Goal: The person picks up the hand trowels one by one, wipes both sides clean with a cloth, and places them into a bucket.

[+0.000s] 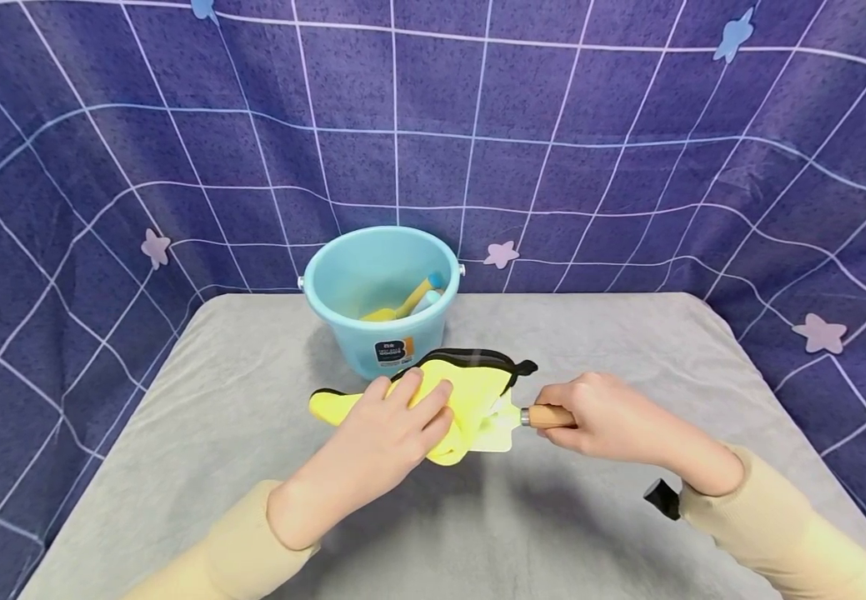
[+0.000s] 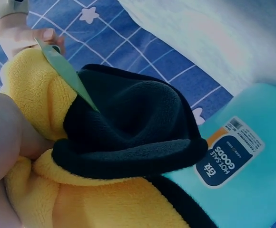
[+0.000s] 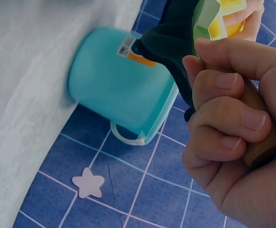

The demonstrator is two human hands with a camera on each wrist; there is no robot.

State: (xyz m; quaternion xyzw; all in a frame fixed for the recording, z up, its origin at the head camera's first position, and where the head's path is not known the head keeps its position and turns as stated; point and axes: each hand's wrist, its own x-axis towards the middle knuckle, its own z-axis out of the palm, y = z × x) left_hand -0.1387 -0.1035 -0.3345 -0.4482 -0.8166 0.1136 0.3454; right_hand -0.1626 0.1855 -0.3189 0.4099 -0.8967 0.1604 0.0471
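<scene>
A yellow cloth (image 1: 470, 387) with a black edge and a dark reverse side is bunched in my left hand (image 1: 391, 429). My left fingers grip it around the pale blade (image 1: 494, 435) of a small hand shovel. In the left wrist view the blade (image 2: 66, 69) looks green and lies against the cloth's yellow and dark sides. My right hand (image 1: 601, 417) grips the shovel's wooden handle (image 1: 550, 417) on the right, its fingers curled round it in the right wrist view. The cloth hides much of the blade.
A light blue bucket (image 1: 346, 333) stands just behind the cloth. Inside it lie a yellow tool with a blue end (image 1: 413, 298) and other partly hidden things. Grey fabric (image 1: 590, 333) covers the table. A purple gridded curtain (image 1: 433, 167) with stars surrounds its back and sides.
</scene>
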